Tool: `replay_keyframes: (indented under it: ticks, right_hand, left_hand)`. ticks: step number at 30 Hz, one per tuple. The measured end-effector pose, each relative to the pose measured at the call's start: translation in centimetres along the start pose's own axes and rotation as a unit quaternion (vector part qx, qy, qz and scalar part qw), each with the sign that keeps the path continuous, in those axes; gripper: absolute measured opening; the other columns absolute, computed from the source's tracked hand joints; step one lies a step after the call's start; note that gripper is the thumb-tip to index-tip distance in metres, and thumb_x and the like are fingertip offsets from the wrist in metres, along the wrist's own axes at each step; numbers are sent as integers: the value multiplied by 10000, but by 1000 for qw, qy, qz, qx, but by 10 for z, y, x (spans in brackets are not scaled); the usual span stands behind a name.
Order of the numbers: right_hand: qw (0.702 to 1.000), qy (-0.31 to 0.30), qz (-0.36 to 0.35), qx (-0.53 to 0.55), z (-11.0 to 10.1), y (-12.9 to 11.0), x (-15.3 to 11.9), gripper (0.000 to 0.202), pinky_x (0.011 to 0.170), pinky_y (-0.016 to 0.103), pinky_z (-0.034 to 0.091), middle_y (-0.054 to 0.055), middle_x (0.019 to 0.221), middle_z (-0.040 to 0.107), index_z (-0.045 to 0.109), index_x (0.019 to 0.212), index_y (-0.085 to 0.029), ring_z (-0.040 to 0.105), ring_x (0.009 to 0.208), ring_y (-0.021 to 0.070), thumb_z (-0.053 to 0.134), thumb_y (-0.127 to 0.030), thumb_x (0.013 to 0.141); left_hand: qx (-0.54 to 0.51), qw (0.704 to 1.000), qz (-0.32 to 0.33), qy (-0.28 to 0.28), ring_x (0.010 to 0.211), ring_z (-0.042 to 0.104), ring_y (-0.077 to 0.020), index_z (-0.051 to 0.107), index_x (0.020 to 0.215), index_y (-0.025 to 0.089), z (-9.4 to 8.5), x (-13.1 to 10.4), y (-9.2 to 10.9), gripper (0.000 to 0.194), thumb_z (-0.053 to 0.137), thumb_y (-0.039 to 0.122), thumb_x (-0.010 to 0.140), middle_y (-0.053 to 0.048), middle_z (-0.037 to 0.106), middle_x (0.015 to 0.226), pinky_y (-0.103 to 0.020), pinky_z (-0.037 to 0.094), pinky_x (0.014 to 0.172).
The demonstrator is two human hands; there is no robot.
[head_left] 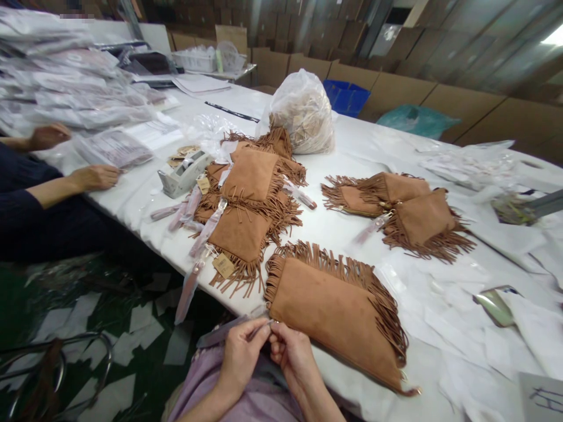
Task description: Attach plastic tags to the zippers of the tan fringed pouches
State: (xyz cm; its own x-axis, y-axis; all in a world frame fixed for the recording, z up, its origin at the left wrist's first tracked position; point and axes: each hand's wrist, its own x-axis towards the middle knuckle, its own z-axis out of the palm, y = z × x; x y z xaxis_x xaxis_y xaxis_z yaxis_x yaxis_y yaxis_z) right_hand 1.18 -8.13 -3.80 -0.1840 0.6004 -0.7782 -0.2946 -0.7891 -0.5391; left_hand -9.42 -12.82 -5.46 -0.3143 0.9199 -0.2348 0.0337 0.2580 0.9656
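A brown fringed pouch (329,305) lies flat at the table's front edge, its fringe pointing away from me and to the right. At its near left corner, my left hand (244,349) and my right hand (292,351) meet with fingertips pinched together. What sits between the fingertips is too small to make out. A wrapped wrist strap (222,333) runs out to the left beside my left hand. Farther left, a heap of similar fringed pouches (248,176) carries wrapped straps and brown paper tags (223,265).
More fringed pouches (420,214) lie to the right. Behind the heap stand a tape dispenser (185,173) and a clear bag of tags (303,111). A co-worker's hand (94,177) rests by a wrapped packet (113,147) at left. White sheets (466,334) and a phone (497,305) are at right.
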Motion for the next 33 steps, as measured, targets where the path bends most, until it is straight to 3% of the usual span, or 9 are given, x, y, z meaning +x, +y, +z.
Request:
replay_keyframes:
  ticks: [5, 9, 12, 15, 18, 22, 24, 29, 33]
  right_hand:
    - [999, -15, 33, 27, 0, -4, -5, 175, 393, 173, 348, -2, 462, 560, 603, 530, -108, 447, 374, 50, 701, -249, 564]
    - [998, -45, 39, 35, -2, -3, -7, 279, 435, 186, 399, 22, 527, 605, 626, 591, -112, 506, 419, 70, 728, -371, 605]
    - [997, -72, -19, -15, -5, 3, -3, 370, 385, 170, 322, -11, 417, 532, 604, 538, -115, 426, 351, 47, 786, -433, 593]
    - [994, -76, -59, -55, -8, 8, 2, 418, 358, 180, 262, -16, 366, 499, 586, 486, -122, 377, 314, 43, 795, -471, 582]
    - [992, -64, -76, -79, -11, 9, 5, 442, 349, 192, 231, -9, 364, 508, 588, 473, -129, 367, 304, 46, 782, -510, 585]
    - [988, -51, -81, -123, -12, 4, 3, 478, 351, 202, 172, -21, 331, 467, 579, 451, -136, 329, 294, 41, 757, -556, 595]
    - [986, -48, -88, -133, -11, 2, 1, 489, 360, 207, 148, -27, 332, 457, 570, 444, -140, 307, 298, 35, 748, -568, 599]
    - [982, -61, -104, -148, -11, -1, -4, 504, 380, 223, 125, -15, 353, 476, 569, 436, -139, 297, 322, 39, 744, -588, 586]
    - [977, -69, -119, -160, -15, -1, -1, 526, 386, 224, 133, 5, 381, 516, 564, 424, -137, 308, 330, 39, 719, -601, 617]
  left_hand:
    - [242, 943, 216, -76, 766, 654, -190, 649, 1141, 192, -15, -4, -2, 328, 388, 230, 946, -74, 678, 839, -280, 521, 724]
    - [354, 888, 270, -112, 730, 650, -209, 599, 1211, 179, -23, -1, 1, 373, 338, 189, 944, -88, 652, 836, -290, 530, 658]
    - [321, 899, 269, -125, 759, 653, -197, 601, 1193, 188, -23, -2, 0, 371, 322, 188, 949, -88, 661, 856, -278, 533, 706]
    - [234, 940, 208, -134, 811, 660, -177, 579, 1211, 198, -28, -9, -6, 342, 356, 256, 959, -72, 690, 901, -252, 521, 774]
    - [187, 964, 86, -171, 602, 632, -149, 621, 1153, 226, -43, -17, -10, 330, 382, 338, 954, -1, 674, 680, -214, 506, 625]
    - [93, 984, -22, -149, 919, 654, -206, 651, 1104, 219, -57, -15, -3, 334, 463, 417, 911, -49, 715, 977, -268, 490, 824]
    - [18, 989, -61, -131, 931, 650, -222, 649, 1066, 177, -51, -8, 4, 401, 443, 483, 907, -88, 704, 1016, -292, 494, 819]
    - [-93, 972, -136, -170, 522, 568, -133, 569, 803, 141, -14, 6, 12, 420, 631, 554, 763, -61, 666, 678, -211, 406, 476]
    - [-141, 956, -198, -162, 465, 494, -84, 530, 783, 151, -2, 3, 13, 418, 632, 554, 745, -28, 624, 655, -171, 334, 425]
